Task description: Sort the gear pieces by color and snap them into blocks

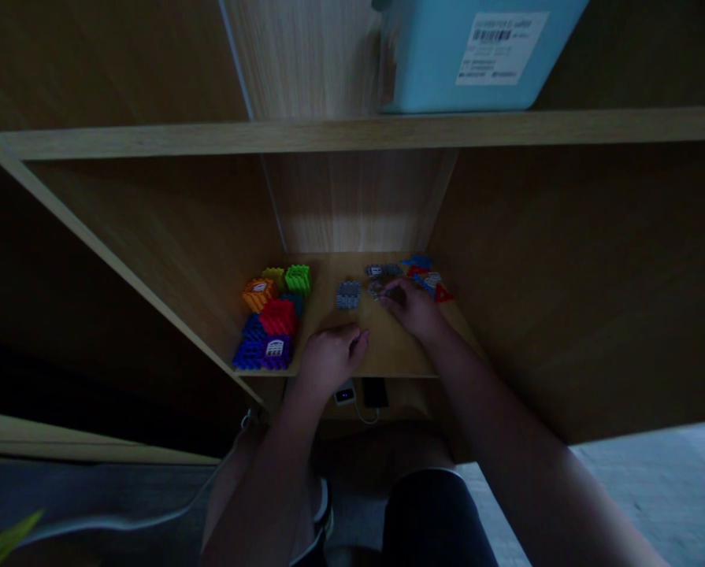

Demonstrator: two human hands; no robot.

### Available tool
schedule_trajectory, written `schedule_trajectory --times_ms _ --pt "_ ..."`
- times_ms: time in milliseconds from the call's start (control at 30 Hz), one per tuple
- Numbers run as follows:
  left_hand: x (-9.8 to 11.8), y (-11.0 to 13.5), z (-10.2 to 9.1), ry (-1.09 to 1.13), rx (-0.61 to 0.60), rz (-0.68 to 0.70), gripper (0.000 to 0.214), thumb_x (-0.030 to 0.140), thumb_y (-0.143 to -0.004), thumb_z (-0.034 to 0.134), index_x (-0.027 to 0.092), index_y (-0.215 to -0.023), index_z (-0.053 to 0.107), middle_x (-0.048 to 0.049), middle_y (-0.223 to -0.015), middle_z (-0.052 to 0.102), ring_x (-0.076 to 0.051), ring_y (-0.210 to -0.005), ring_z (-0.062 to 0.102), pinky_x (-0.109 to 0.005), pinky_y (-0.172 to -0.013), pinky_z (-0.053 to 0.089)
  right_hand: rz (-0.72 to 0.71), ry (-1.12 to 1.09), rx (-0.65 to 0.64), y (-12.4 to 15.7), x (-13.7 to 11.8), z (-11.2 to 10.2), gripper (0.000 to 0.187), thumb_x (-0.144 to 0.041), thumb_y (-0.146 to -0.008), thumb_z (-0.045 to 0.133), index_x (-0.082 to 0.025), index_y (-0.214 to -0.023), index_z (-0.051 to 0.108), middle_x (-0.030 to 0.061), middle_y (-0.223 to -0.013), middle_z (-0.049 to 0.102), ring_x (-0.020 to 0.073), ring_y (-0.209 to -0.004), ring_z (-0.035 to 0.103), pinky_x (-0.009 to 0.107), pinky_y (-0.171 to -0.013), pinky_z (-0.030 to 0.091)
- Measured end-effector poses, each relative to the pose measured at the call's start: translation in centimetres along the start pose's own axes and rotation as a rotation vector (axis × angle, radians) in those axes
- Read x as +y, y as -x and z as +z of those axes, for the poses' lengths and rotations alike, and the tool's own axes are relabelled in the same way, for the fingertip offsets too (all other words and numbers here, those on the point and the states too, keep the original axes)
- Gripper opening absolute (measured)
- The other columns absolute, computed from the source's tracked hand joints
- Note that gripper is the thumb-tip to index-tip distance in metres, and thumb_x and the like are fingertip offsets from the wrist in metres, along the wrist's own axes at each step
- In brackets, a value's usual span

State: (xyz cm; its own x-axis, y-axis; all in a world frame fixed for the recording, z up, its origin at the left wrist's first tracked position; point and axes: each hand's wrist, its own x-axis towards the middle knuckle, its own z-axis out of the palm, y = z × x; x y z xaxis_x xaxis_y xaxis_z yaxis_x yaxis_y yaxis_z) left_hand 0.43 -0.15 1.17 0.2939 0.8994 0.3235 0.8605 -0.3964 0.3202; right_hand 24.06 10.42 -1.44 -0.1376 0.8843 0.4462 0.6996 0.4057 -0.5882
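Note:
On the wooden shelf my right hand (412, 307) pinches at a small grey plastic building piece (376, 289), partly hidden by the fingertips. My left hand (333, 358) hovers near the shelf's front edge, fingers curled and thumb pressed to them; anything inside is hidden. Just beyond it sits a grey ridged block (348, 294). Other grey pieces (384, 270) lie behind my right fingertips. Beside that hand, to the right, is a loose pile of red, blue and grey pieces (428, 277).
Ridged cubes cluster at the shelf's left: orange (258, 294), green (298, 279), red (278, 316) and purple (276, 352). A light-blue bin (476, 59) stands on the upper shelf (328, 135). Below are a white device with a cable (345, 393) and a dark flat object (376, 391).

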Motion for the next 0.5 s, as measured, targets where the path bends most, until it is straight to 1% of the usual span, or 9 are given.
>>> schedule_trajectory --times_ms 133,233,300,400,500 --pt "0.1 -0.1 -0.1 0.007 -0.006 -0.003 0.038 0.043 -0.111 0.053 0.023 -0.082 0.068 -0.0042 -0.079 0.077 -0.019 -0.070 0.067 -0.033 -0.066 0.034 0.008 -0.053 0.137 0.0 -0.7 -0.1 0.031 -0.049 -0.101 0.069 -0.026 -0.119 0.065 0.0103 -0.122 0.078 0.0281 -0.110 0.075 0.043 -0.100 0.059" --pt "-0.1 -0.1 0.0 0.027 0.008 0.004 0.038 0.043 -0.111 0.053 0.023 -0.082 0.067 -0.0037 -0.079 0.077 -0.019 -0.070 0.067 -0.034 -0.067 0.034 -0.007 -0.091 0.188 -0.2 -1.3 -0.1 0.034 -0.053 -0.103 0.066 -0.025 -0.121 0.063 0.0112 -0.120 0.078 0.0279 -0.108 0.075 0.043 -0.098 0.060" --pt "-0.3 -0.1 0.2 0.050 0.015 0.013 0.038 0.044 -0.111 0.053 0.023 -0.082 0.067 -0.0037 -0.080 0.077 -0.019 -0.071 0.068 -0.034 -0.067 0.034 -0.022 -0.113 0.214 -0.4 -1.7 -0.2 0.035 -0.055 -0.104 0.064 -0.026 -0.123 0.062 0.0110 -0.122 0.077 0.0279 -0.112 0.075 0.044 -0.101 0.060" --pt "-0.4 -0.1 0.2 0.077 0.023 0.001 0.039 0.044 -0.111 0.053 0.023 -0.082 0.067 -0.0036 -0.080 0.077 -0.018 -0.071 0.067 -0.033 -0.066 0.033 -0.063 -0.144 0.248 -0.8 -2.4 -0.2 0.033 -0.056 -0.103 0.067 -0.027 -0.118 0.064 0.0099 -0.123 0.076 0.0278 -0.115 0.075 0.047 -0.106 0.061" --pt "-0.3 -0.1 0.1 0.092 0.027 -0.008 0.038 0.044 -0.111 0.054 0.023 -0.081 0.066 -0.0029 -0.077 0.075 -0.018 -0.068 0.065 -0.033 -0.065 0.033 -0.108 -0.199 0.277 -1.3 -3.1 0.2 0.027 -0.052 -0.101 0.072 -0.027 -0.110 0.066 0.0099 -0.123 0.075 0.0265 -0.111 0.075 0.046 -0.102 0.064"
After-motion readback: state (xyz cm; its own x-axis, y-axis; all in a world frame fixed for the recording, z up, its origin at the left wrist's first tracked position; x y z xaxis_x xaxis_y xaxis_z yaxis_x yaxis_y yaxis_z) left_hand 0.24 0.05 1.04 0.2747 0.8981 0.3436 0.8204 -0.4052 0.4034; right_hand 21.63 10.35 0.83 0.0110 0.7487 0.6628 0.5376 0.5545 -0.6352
